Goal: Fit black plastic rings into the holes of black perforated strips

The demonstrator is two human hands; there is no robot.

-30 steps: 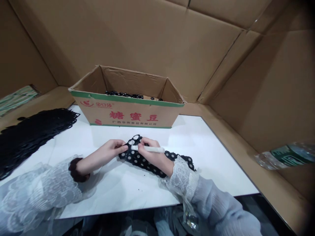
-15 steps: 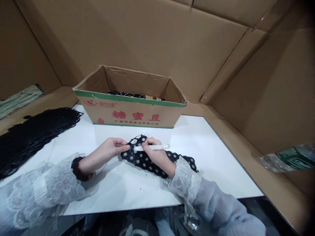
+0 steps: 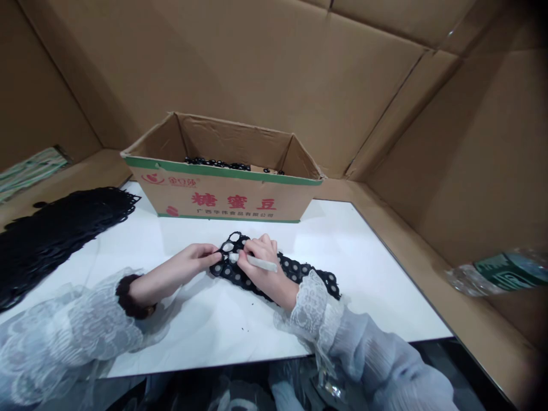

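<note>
A black strip (image 3: pixel 308 273) dotted with pale round spots lies slantwise on the white board, and its upper left end shows open white circles. My left hand (image 3: pixel 182 270) pinches the left edge of this strip between thumb and fingers. Gripped in my right hand (image 3: pixel 268 271) is a white pen-like tool (image 3: pixel 263 264), whose left end touches the strip near the open circles. My right hand hides the middle of the strip.
An open cardboard box (image 3: pixel 222 194) with black pieces inside stands behind my hands. Black netted material (image 3: pixel 64 234) is piled at the left. A plastic bottle (image 3: pixel 500 273) lies at the right. Cardboard walls surround the white board (image 3: pixel 368 268).
The pen-like tool has tilted, its right end now lower, and my right hand has turned with it. More open circles show at the strip's upper left. The whole view has shifted slightly.
</note>
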